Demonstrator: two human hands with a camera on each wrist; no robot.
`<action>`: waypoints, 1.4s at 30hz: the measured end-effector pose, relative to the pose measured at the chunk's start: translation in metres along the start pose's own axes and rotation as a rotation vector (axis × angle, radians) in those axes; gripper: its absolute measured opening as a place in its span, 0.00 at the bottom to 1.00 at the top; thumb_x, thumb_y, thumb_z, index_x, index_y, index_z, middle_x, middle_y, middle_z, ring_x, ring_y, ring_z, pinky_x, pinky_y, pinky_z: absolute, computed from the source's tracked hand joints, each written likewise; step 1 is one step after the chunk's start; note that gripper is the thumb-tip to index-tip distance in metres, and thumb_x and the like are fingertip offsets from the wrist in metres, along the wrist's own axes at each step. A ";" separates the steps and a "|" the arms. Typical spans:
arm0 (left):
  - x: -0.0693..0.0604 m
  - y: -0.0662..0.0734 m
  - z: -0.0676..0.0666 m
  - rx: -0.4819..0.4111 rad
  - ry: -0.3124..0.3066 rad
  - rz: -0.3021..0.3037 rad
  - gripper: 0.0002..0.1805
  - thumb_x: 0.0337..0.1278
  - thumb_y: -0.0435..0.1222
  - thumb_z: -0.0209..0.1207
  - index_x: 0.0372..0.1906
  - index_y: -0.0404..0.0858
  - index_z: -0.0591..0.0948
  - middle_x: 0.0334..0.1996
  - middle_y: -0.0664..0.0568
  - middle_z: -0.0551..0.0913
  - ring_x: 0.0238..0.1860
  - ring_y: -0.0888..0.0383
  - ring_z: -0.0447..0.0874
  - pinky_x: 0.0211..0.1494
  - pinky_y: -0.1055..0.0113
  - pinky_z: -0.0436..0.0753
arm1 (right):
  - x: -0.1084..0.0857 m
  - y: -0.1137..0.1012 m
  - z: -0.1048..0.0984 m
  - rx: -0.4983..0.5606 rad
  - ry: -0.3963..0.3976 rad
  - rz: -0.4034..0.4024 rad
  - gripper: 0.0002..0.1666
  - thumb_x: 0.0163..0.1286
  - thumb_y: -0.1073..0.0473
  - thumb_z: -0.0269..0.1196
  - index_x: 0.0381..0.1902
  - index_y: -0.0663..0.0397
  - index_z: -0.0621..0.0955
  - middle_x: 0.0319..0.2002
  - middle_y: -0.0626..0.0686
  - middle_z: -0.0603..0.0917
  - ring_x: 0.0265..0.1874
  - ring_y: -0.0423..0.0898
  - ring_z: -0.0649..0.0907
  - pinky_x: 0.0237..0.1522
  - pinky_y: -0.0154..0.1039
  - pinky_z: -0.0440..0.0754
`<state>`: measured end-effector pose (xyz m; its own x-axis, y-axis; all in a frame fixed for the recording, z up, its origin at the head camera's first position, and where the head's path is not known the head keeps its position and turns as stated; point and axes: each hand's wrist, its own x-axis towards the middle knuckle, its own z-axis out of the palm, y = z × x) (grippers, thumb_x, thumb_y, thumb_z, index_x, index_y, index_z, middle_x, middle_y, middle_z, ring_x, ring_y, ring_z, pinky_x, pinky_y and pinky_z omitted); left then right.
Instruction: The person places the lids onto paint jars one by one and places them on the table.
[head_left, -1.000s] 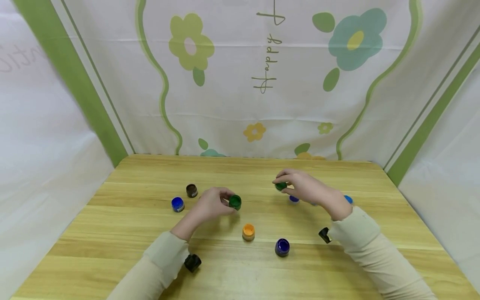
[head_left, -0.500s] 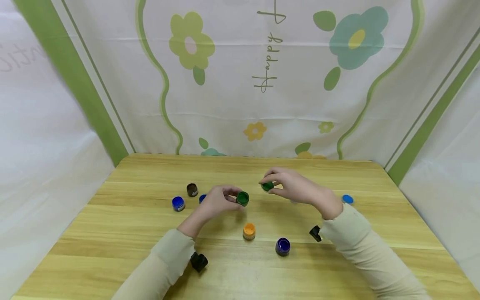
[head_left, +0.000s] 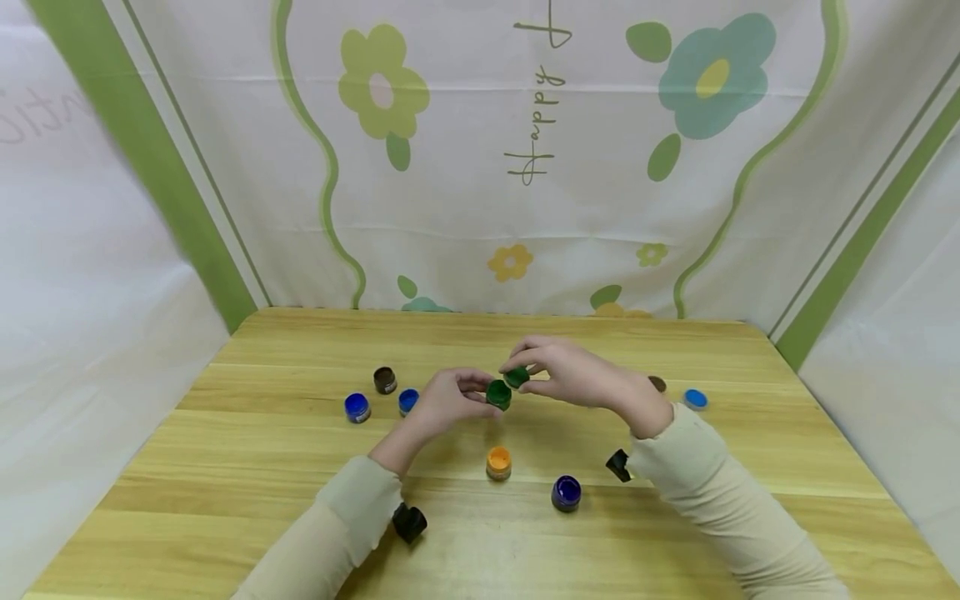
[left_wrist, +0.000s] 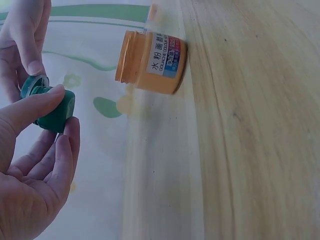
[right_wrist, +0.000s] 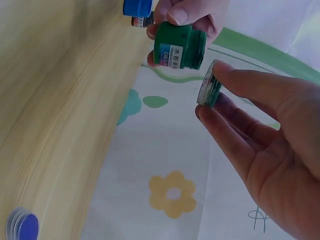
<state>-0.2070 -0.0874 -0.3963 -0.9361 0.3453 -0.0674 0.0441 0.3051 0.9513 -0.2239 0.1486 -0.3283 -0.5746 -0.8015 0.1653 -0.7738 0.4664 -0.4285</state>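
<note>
My left hand (head_left: 448, 402) grips a green paint jar (head_left: 498, 395) above the table, its open mouth showing. Close beside it, my right hand (head_left: 568, 372) pinches a green lid (head_left: 517, 377) by its edge. In the right wrist view a narrow gap separates the lid (right_wrist: 209, 85) from the mouth of the jar (right_wrist: 179, 46). The left wrist view shows my thumb and fingers around the jar (left_wrist: 59, 111), with the lid (left_wrist: 34, 86) near its mouth.
Nearer me stand an open orange jar (head_left: 498, 463) and a purple jar (head_left: 566, 493). On the left are a brown jar (head_left: 385, 380) and two blue jars (head_left: 357, 407). Blue (head_left: 695, 399) and brown (head_left: 657, 383) lids lie at the right.
The right hand has moved left with the green lid, and the left hand slightly right with the jar, so the two are now close together. More of a blue jar and a brown lid shows.
</note>
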 end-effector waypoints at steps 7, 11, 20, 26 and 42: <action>0.002 0.000 0.004 0.009 0.017 0.005 0.23 0.53 0.34 0.76 0.54 0.32 0.85 0.46 0.48 0.88 0.47 0.53 0.86 0.51 0.58 0.86 | 0.004 -0.005 0.002 0.019 -0.021 -0.027 0.18 0.69 0.68 0.69 0.56 0.59 0.86 0.57 0.58 0.80 0.53 0.52 0.83 0.52 0.38 0.84; 0.002 0.001 0.006 0.007 0.017 0.001 0.23 0.54 0.34 0.76 0.54 0.33 0.85 0.46 0.49 0.88 0.47 0.53 0.87 0.50 0.58 0.86 | 0.006 -0.006 0.003 0.022 -0.036 -0.028 0.18 0.68 0.69 0.70 0.55 0.59 0.86 0.57 0.57 0.80 0.54 0.51 0.82 0.53 0.38 0.84; 0.003 0.000 0.006 -0.004 -0.001 0.010 0.23 0.53 0.34 0.76 0.55 0.33 0.86 0.48 0.48 0.88 0.45 0.53 0.88 0.49 0.58 0.87 | 0.009 -0.008 0.003 0.001 -0.063 -0.036 0.18 0.68 0.69 0.70 0.55 0.60 0.87 0.53 0.53 0.82 0.51 0.49 0.83 0.53 0.42 0.84; 0.002 0.000 0.007 0.003 -0.009 0.023 0.23 0.54 0.35 0.76 0.55 0.34 0.86 0.47 0.49 0.88 0.45 0.54 0.88 0.50 0.58 0.86 | 0.009 -0.010 0.002 -0.002 -0.094 -0.030 0.19 0.67 0.71 0.70 0.55 0.61 0.87 0.52 0.53 0.83 0.50 0.48 0.84 0.52 0.42 0.85; 0.000 0.004 0.010 -0.020 -0.029 0.037 0.24 0.56 0.33 0.75 0.58 0.33 0.84 0.48 0.48 0.87 0.46 0.54 0.88 0.50 0.59 0.86 | 0.010 -0.011 0.002 -0.047 -0.101 -0.074 0.16 0.65 0.69 0.72 0.52 0.63 0.87 0.48 0.54 0.84 0.48 0.49 0.85 0.49 0.43 0.86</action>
<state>-0.2034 -0.0773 -0.3959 -0.9232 0.3821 -0.0404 0.0714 0.2739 0.9591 -0.2204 0.1348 -0.3231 -0.4878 -0.8668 0.1034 -0.8259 0.4200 -0.3761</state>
